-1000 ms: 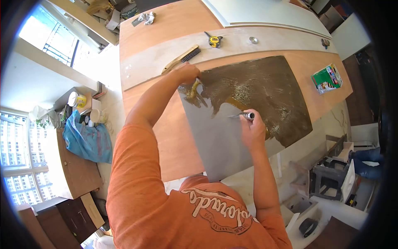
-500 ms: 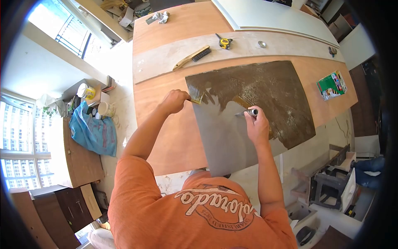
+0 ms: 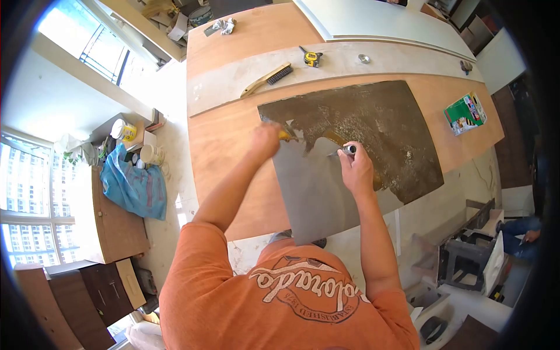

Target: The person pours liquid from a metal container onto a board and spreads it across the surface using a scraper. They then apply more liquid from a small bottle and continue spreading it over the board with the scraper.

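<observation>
My left hand [image 3: 266, 140], blurred, is closed around a small yellow spreader [image 3: 286, 135] over the left edge of a grey sheet [image 3: 309, 198]. A wet brown coating [image 3: 379, 111] covers the sheet's far and right parts, with amber patches along its border; the near left part is bare grey. My right hand [image 3: 358, 169] grips a short cylindrical tool [image 3: 349, 150] with a dark, silver-rimmed end, above the middle of the sheet. A thin point sticks out from it to the left; I cannot tell its exact kind.
On the pale board [image 3: 221, 88] behind the sheet lie a wire brush [image 3: 265, 80], a yellow tape measure [image 3: 312, 59] and a small round metal thing [image 3: 364, 59]. A green printed container [image 3: 465, 114] stands at the right. White panels [image 3: 396, 23] lie at the back.
My left hand has moved right, carrying the spreader over the sheet's left edge. My right hand has shifted slightly up and left with its tool.
</observation>
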A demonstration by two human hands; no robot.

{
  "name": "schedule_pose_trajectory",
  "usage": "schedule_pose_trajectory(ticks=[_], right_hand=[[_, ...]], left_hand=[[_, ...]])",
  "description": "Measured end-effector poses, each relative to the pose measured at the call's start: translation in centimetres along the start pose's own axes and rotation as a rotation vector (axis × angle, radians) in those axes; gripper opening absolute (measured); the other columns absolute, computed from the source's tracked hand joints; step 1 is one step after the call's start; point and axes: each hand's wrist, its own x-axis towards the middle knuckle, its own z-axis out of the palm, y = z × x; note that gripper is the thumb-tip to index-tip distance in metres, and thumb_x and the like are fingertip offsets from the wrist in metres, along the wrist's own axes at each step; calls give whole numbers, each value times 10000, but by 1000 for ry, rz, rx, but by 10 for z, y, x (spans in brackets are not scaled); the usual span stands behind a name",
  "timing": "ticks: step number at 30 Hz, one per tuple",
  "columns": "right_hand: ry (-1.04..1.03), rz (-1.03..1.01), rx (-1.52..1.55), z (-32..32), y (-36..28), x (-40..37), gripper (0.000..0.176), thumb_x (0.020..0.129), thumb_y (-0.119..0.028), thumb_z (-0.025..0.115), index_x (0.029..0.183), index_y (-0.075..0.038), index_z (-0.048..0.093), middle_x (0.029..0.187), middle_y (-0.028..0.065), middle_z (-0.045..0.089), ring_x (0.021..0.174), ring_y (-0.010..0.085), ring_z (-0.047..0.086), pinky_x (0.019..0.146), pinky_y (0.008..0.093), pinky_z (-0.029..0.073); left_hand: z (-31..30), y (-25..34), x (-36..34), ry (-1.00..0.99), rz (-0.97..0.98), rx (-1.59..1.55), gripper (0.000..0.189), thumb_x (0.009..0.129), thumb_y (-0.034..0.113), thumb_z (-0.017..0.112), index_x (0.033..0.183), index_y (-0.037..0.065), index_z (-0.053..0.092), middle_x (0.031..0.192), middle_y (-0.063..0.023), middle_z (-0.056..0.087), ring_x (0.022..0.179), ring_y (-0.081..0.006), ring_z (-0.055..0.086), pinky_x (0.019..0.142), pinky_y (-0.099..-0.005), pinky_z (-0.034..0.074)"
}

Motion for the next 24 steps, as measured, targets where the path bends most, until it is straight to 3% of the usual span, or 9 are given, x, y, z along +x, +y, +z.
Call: schedule_pose_trajectory(ticks=[5, 8, 11, 14, 17, 22, 24], right_hand=[[-14, 38, 26, -2, -1, 0, 249, 893, -152, 693, 1071, -13, 588, 945, 169, 651, 835, 354, 641, 753, 416, 513], [-27, 49, 3, -3, -3, 3, 248, 892, -151, 695, 1071, -14, 590, 948, 168, 653, 846, 355, 640, 760, 417, 513], [18, -11, -28, 0, 1, 2, 246, 891, -149, 698, 1068, -17, 591, 941, 165, 655, 847, 352, 644, 760, 417, 513], [17, 12, -2, -2, 1, 1, 244, 890, -150, 701, 1065, -19, 591, 935, 161, 656, 847, 348, 646, 759, 417, 514], [7, 30, 1, -2, -1, 3, 244, 888, -149, 703, 1064, -24, 591, 931, 156, 656, 837, 345, 647, 752, 417, 514], [-3, 54, 21, -2, -1, 5, 243, 885, -143, 707, 1065, -30, 591, 926, 150, 656, 823, 348, 645, 742, 418, 513], [-1, 76, 25, -3, -1, 5, 251, 885, -149, 708, 1069, -28, 590, 930, 153, 657, 830, 348, 648, 744, 420, 513]], left_hand=[[-7, -61, 48, 60, 4, 44, 185, 795, 68, 569, 937, 49, 686, 1035, -182, 686, 1003, -392, 636, 845, -480, 531], [-17, -37, 35, -84, -77, 65, 172, 796, 54, 555, 898, 40, 693, 1030, -193, 690, 981, -405, 640, 870, -481, 525], [-10, -26, 6, -153, 52, 55, 173, 806, 44, 537, 887, 19, 688, 995, -219, 687, 978, -420, 640, 875, -470, 525], [-17, -24, 6, -49, -146, -25, 194, 811, 58, 545, 923, -10, 688, 1003, -249, 689, 1005, -424, 650, 872, -477, 528], [-30, -15, 21, -229, -321, -47, 238, 819, 85, 552, 970, -44, 682, 1035, -279, 687, 1024, -423, 660, 868, -479, 530], [-12, 24, 47, -182, -457, -137, 276, 819, 144, 568, 939, -55, 716, 1025, -302, 686, 1004, -432, 670, 865, -465, 538], [0, 35, 65, -163, -396, -152, 274, 821, 148, 570, 940, -48, 721, 1015, -294, 692, 1001, -420, 678, 862, -461, 544]])
